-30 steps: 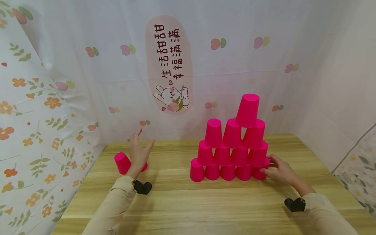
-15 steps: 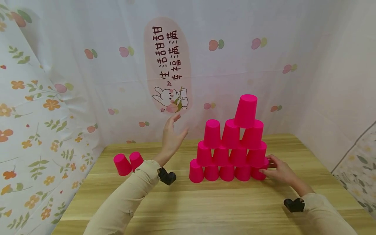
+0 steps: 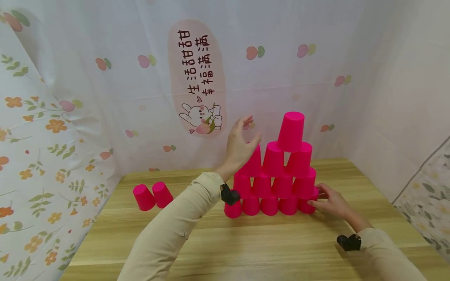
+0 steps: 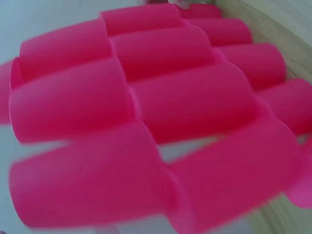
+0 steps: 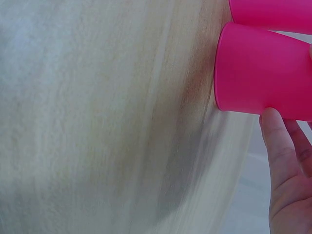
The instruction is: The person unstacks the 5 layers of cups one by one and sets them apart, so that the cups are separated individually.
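Note:
Bright pink upside-down cups are stacked as a stepped pyramid [image 3: 272, 186] on the table. One cup [image 3: 291, 132] sits alone on the third row, toward its right end. My left hand [image 3: 240, 146] is raised with nothing in it, thumb and fingers spread apart, overlapping the left end of that row. Its wrist view is filled by stacked cups, slightly blurred. Low on the right, my right hand [image 3: 332, 202] holds the end cup [image 5: 265, 70] of the bottom row, thumb at the front and fingers reaching behind. In the right wrist view, the cup's open rim meets the wood.
Two more pink cups [image 3: 153, 196] stand upside down side by side at the table's left. The wooden table [image 3: 267, 249] backs onto a printed white curtain [image 3: 140, 101], with patterned cloth also along both sides.
My left hand has swung right, from beside the two separate cups to the pyramid's upper left, staying empty. My right hand keeps its place at the bottom end cup.

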